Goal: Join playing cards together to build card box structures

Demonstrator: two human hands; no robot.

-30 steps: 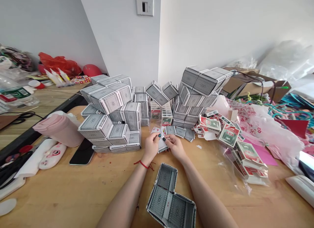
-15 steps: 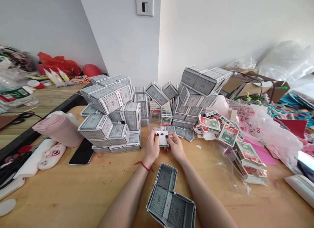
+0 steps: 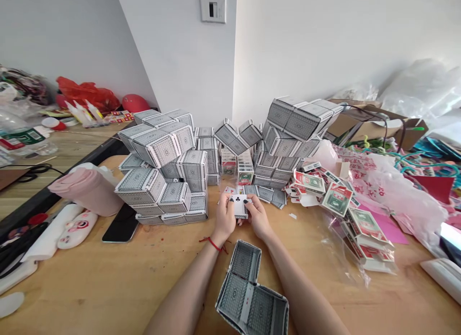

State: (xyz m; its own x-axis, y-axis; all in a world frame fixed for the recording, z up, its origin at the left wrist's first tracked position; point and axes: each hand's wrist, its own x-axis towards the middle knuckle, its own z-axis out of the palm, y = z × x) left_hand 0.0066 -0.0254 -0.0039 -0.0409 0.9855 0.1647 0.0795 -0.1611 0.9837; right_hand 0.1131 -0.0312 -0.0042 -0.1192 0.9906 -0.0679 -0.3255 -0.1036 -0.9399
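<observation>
Between my two hands are playing cards (image 3: 239,208), a club card facing me on top. My left hand (image 3: 225,216) pinches their left side with the thumb on the face. On the right side, my right hand (image 3: 258,217) grips them the same way. How many cards there are I cannot tell. An L-shaped piece built of folded cards (image 3: 236,294) lies on the table between my forearms. Just beyond my hands are loose cards (image 3: 264,193), lying back side up. Card decks in open boxes (image 3: 245,169) stand behind them.
Stacked folded-card blocks rise at the left (image 3: 158,181) and right (image 3: 288,133). A phone (image 3: 120,223) and a pink roll (image 3: 84,191) lie left. Emptied-looking card boxes (image 3: 367,224), plastic bags (image 3: 392,176) and a cardboard box (image 3: 360,119) crowd the right side of the wooden table (image 3: 144,287).
Both hands keep their hold on the cards, with only a very slight shift of the fingers. The whole view has moved a little; the surrounding things stay put.
</observation>
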